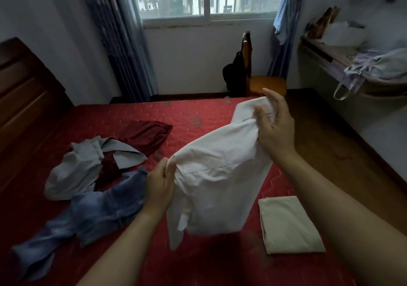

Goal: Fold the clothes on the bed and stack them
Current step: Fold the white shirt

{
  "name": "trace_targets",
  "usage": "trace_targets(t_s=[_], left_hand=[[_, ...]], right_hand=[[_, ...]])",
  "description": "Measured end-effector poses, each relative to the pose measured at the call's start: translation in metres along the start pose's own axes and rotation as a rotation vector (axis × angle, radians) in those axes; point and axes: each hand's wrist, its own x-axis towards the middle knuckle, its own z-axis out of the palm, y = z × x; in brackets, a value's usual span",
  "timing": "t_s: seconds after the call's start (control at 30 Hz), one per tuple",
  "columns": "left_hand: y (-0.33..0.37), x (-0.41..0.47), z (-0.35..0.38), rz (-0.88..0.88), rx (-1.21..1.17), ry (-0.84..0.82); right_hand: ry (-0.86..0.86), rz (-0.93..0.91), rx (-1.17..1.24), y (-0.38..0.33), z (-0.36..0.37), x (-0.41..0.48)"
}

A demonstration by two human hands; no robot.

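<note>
I hold the white shirt point(218, 175) up between my left hand point(159, 184) and right hand point(275, 127), both gripping its cloth, the folded beige garment point(288, 224) lying below my right hand.

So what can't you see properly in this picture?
Head view, bed: the white shirt hides the part behind it.
Head view, dark red cloth: partly under the grey top.
Head view, shelf: blurry, cut off by the right edge.
</note>
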Motion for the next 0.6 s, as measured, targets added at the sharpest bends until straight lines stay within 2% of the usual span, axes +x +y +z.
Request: trace_targets(t_s=[0.1, 0.3, 0.43, 0.6], left_hand=[[-0.007, -0.038, -0.034, -0.009, -0.001, -0.002], [0.012, -0.082, -0.080, 0.120, -0.008, 0.078], [0.021, -0.098, -0.083, 0.061, 0.021, 0.109], [0.012, -0.100, -0.067, -0.006, 0.077, 0.016]], right_hand=[[-0.005, -0.002, -0.007, -0.025, 0.002, -0.046], [0.079, -0.086, 0.007, -0.077, -0.018, -0.093], [0.081, -0.069, -0.024, -0.086, -0.027, -0.107], [0.035, 0.029, -0.091, -0.060, -0.026, -0.110]])
